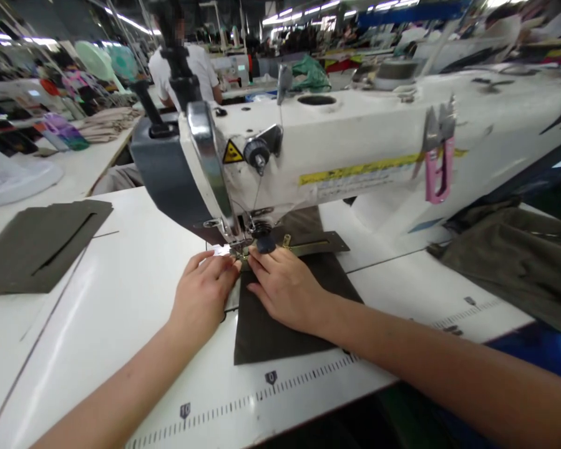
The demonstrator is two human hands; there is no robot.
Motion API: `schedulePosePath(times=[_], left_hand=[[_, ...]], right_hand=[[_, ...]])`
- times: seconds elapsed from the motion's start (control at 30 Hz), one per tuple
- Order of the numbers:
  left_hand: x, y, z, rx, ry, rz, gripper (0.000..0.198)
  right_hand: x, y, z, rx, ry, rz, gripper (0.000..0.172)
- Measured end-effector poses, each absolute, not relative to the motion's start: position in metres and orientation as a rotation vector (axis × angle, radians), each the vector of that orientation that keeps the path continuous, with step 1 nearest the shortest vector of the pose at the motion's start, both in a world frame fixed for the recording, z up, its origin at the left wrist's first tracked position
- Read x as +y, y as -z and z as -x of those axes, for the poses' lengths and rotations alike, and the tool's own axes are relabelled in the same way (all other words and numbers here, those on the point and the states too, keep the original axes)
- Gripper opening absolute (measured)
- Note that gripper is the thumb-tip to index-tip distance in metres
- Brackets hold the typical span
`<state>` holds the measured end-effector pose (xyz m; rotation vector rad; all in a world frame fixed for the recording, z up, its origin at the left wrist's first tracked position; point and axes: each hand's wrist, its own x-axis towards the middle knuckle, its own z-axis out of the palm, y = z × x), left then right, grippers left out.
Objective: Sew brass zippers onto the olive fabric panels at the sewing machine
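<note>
Mostly flat fabric, dark olive, straight-edged

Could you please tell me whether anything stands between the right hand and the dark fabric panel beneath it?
Nothing visible does: the right hand lies on the dark fabric panel. The sewing machine rises beyond the hand, not between it and the panel.

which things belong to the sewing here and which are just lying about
Job in hand:
sewing machine
dark cloth under the right hand
probably similar panels at left, pink-handled snips

Seemingly just about:
beige cloth stack behind
green plastic behind
</note>
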<state>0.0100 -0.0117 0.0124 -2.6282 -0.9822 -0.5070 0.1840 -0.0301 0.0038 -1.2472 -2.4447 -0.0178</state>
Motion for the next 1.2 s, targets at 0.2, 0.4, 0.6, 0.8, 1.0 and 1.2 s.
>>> schedulePosePath(times=[0.2, 0.4, 0.6, 0.8, 1.0, 1.2], left_hand=[[-0.011, -0.009, -0.014, -1.026, 0.488, 2.621, 0.022], [-0.009, -0.008, -0.015, -1.005, 0.481, 2.588, 0.022], [-0.008, -0.005, -0.014, -1.01, 0.535, 2.576, 0.02], [-0.007, -0.004, -0.007, -1.03, 0.719, 2.657, 0.018], [-0.007, -0.006, -0.009, -1.01, 0.64, 2.616, 0.019], [-0.004, -0.003, -0.011, -1.031, 0.628, 2.6, 0.019]], right_hand=[[-0.028, -0.002, -0.184, -2.455, 0.04, 1.234, 0.036], [-0.026, -0.002, -0.183, -2.441, 0.055, 1.228, 0.03], [-0.015, 0.001, -0.184, -2.429, 0.045, 1.215, 0.02], [-0.007, 0.006, -0.186, -2.395, 0.112, 1.175, 0.021], [-0.006, 0.007, -0.185, -2.415, 0.175, 1.146, 0.02], [-0.003, 0.008, -0.184, -2.404, 0.149, 1.167, 0.02]])
